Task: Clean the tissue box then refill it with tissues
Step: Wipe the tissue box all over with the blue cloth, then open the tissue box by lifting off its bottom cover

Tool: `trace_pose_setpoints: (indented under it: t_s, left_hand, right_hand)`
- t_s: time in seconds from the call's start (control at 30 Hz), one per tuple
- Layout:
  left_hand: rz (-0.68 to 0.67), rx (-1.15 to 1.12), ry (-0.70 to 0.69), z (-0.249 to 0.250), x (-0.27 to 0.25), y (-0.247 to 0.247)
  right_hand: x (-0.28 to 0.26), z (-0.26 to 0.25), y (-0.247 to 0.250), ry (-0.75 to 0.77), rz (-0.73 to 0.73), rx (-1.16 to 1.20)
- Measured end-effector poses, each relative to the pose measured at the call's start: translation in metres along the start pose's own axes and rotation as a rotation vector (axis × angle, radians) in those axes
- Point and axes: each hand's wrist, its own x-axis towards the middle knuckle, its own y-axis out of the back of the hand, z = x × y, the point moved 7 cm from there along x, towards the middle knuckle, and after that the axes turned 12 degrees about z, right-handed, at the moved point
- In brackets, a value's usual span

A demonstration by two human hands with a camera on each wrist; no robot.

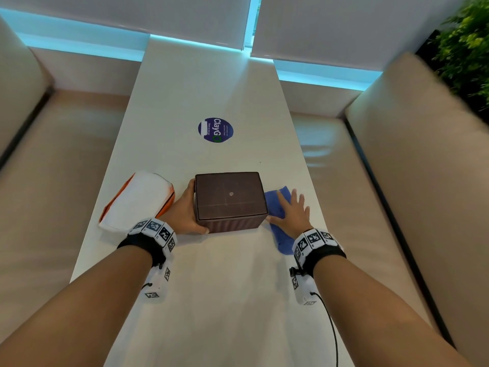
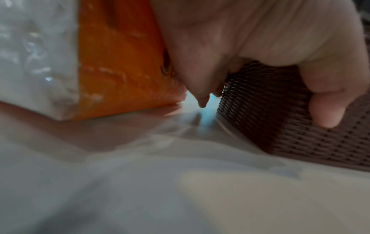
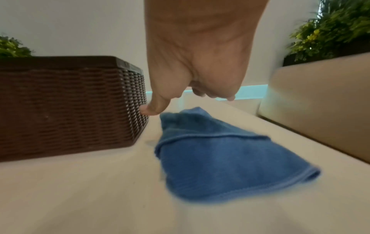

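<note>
On the white desk, your left hand clamps its fingers on the brown woven tissue box; right of the box, your right hand spreads flat fingers over the folded blue cloth.

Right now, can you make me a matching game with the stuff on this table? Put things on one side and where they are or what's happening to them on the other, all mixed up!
Things:
1. tissue box
2. blue cloth
3. tissue pack
4. round sticker

Clues:
A. lies under the open right hand
B. stuck on the table farther away
C. gripped at its side by the left hand
D. white and orange, lying left of the box

Pairs: 1-C, 2-A, 3-D, 4-B
</note>
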Motion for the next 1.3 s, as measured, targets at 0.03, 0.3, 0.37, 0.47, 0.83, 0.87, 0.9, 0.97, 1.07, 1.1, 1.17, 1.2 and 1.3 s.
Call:
trace_pose_setpoints:
  t_s: [0.03, 0.3, 0.37, 0.47, 0.83, 0.87, 0.9, 0.97, 1.07, 1.1, 1.17, 1.2, 1.3]
  left_hand:
    - [0.001, 0.003, 0.001, -0.001, 0.001, 0.0]
    - [0.022, -0.051, -0.057, 0.002, 0.007, 0.001]
    - [0.018, -0.064, -0.062, 0.003, 0.009, 0.001]
    - [-0.002, -0.065, -0.043, -0.001, 0.012, 0.001]
    - [-0.03, -0.044, 0.01, 0.002, 0.011, 0.003]
    - [-0.031, -0.039, 0.014, 0.003, 0.011, 0.003]
    - [-0.032, -0.03, 0.019, 0.002, 0.011, 0.003]
    - [-0.03, 0.005, 0.04, 0.001, 0.011, 0.004]
    - [-0.013, 0.065, 0.06, -0.001, 0.012, 0.006]
    - [-0.015, 0.059, 0.065, -0.001, 0.012, 0.005]
    - [-0.017, 0.032, 0.068, 0.0, 0.012, 0.004]
    - [-0.012, 0.027, 0.064, 0.002, 0.012, 0.004]
    - [-0.013, 0.038, 0.058, 0.003, 0.012, 0.007]
  right_hand:
    - [-0.001, 0.002, -0.004, -0.032, 0.01, -0.016]
    - [-0.013, 0.007, -0.047, -0.084, 0.068, -0.106]
    - [-0.016, 0.004, -0.05, -0.098, 0.088, -0.121]
    - [-0.018, 0.003, -0.051, -0.121, 0.044, -0.16]
    - [0.039, -0.077, 0.09, -0.075, 0.035, 0.043]
    - [0.033, -0.103, 0.096, 0.044, -0.005, 0.016]
    - [0.026, -0.13, 0.092, 0.167, -0.076, -0.046]
    - [0.012, -0.172, 0.076, 0.333, -0.222, -0.179]
    - [0.007, -0.199, 0.039, 0.436, -0.316, -0.377]
    - [0.007, -0.202, 0.028, 0.458, -0.316, -0.428]
    - [0.007, -0.207, 0.011, 0.508, -0.306, -0.481]
    - [0.006, -0.209, 0.006, 0.531, -0.294, -0.49]
    - [0.007, -0.216, -0.001, 0.565, -0.242, -0.516]
